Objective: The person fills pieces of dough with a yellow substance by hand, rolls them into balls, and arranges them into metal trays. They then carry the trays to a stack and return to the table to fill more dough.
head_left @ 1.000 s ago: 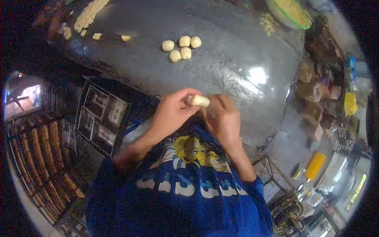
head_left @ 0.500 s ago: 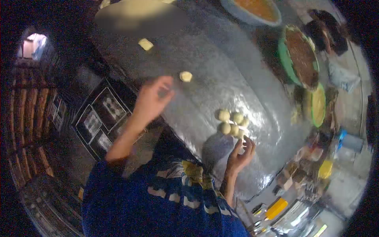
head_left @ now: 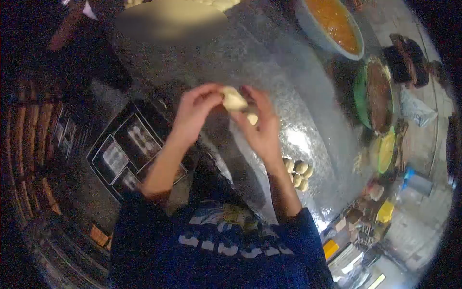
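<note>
A pale, elongated piece of dough [head_left: 234, 99] is raised over the metal worktop, between my two hands. My left hand [head_left: 196, 114] pinches its left end between thumb and fingertips. From the other side, my right hand [head_left: 262, 129] curves around the same piece, thumb at its lower edge and fingers at its upper right; motion blurs the fingertips. A second small dough piece [head_left: 252, 118] shows just beyond my right thumb, partly hidden by it. Below my right hand, several round dough balls [head_left: 301, 167] sit grouped on the worktop, some behind my forearm.
The grey metal worktop [head_left: 269, 62] spreads ahead. At its right stand a bowl of orange filling [head_left: 358, 53], a green bowl of brown filling [head_left: 360, 96] and a yellow-green bowl [head_left: 386, 151]. Black trays [head_left: 113, 154] lie to the left. More dough [head_left: 211, 5] is at the top edge.
My left hand has picked up a dough piece from the worktop. My right hand has left the dough balls and come up to meet it. The view has shifted slightly.
</note>
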The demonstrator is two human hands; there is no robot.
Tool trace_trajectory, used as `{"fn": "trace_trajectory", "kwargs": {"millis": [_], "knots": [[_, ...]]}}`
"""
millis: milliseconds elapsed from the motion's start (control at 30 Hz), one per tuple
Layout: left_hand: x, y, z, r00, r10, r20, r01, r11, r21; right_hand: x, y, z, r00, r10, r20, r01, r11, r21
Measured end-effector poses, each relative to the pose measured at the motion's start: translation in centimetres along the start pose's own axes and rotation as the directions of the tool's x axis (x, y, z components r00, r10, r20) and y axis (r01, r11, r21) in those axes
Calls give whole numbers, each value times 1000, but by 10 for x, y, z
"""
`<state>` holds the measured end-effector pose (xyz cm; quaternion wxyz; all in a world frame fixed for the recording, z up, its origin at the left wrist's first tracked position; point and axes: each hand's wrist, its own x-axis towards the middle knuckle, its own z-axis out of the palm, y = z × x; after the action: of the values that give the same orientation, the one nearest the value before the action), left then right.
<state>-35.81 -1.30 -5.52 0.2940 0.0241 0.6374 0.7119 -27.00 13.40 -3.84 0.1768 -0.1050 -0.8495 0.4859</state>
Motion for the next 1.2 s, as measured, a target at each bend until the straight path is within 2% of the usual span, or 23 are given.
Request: {"fn": "trace_trajectory", "kwargs": {"millis": [67,133,200,233,267,367,400,467,500,533,600,633,667,733,833,867,900,933,967,1000,1033,1167,1200], "knots": [[-28,13,18,979,-203,8,200,972,122,-17,-13,-12,1000,18,8,-18,998,60],[-50,4,27,984,-167,60,165,985,44,-43,-9,-24,997,-71,-4,67,962,-265],[-62,4,43,987,-108,120,114,993,-39,-66,-18,-37,991,-92,-96,55,941,-334],[-67,8,53,958,274,89,-287,936,203,-79,-18,-44,996,37,-81,-57,961,-269],[-74,11,62,774,618,141,-613,672,415,-93,-20,-51,985,162,-58,-170,965,-202],[-114,10,104,569,606,556,-808,537,243,-140,-50,-70,931,347,-109,-323,927,190],[-118,5,115,560,613,557,-815,529,237,-150,-58,-77,934,338,-116,-314,931,187],[-122,-2,134,485,705,517,-711,662,-236,-165,-69,-91,832,546,-101,-337,640,690],[-126,-2,142,519,692,502,-660,698,-279,-182,-59,-100,867,498,23,-312,507,803],[-132,-5,151,513,697,502,-664,692,-283,-185,-50,-102,870,493,18,-307,512,802],[-144,-18,164,791,427,437,-373,904,-208,-181,-40,-101,853,493,172,-114,-146,983],[-143,-21,162,837,252,485,-200,967,-157,-161,-55,-114,837,493,237,-207,-116,971],[-142,-22,163,833,261,488,-209,965,-159,-151,-50,-118,843,487,231,-203,-111,973],[-135,-18,165,896,121,426,-63,987,-148,-132,-39,-122,872,480,93,-77,-54,996],[-111,0,159,910,311,274,-223,924,-310,-43,-9,-156,936,350,-20,43,-58,997],[-104,8,156,902,394,177,-307,874,-377,21,-24,-166,908,351,-230,67,419,906],[-98,14,136,922,310,231,-222,915,-338,71,-17,-176,891,135,-433,89,884,458],[-92,10,117,922,311,231,-222,913,-343,120,9,-191,889,-76,-451,22,992,-124],[-85,4,97,949,205,239,-170,972,-161,166,49,-201,903,-238,-357,71,904,-422],[-79,-2,81,969,98,225,-107,994,26,204,70,-207,968,-97,-230,-36,856,-516],[-75,-8,66,970,100,221,-107,994,19,235,87,-209,992,65,-113,-121,780,-614],[-63,-14,20,987,101,127,-121,981,154,285,172,-205,986,160,34,-76,634,-770],[-62,-14,13,989,114,97,-129,977,169,284,170,-211,987,88,131,56,578,-814]]}}
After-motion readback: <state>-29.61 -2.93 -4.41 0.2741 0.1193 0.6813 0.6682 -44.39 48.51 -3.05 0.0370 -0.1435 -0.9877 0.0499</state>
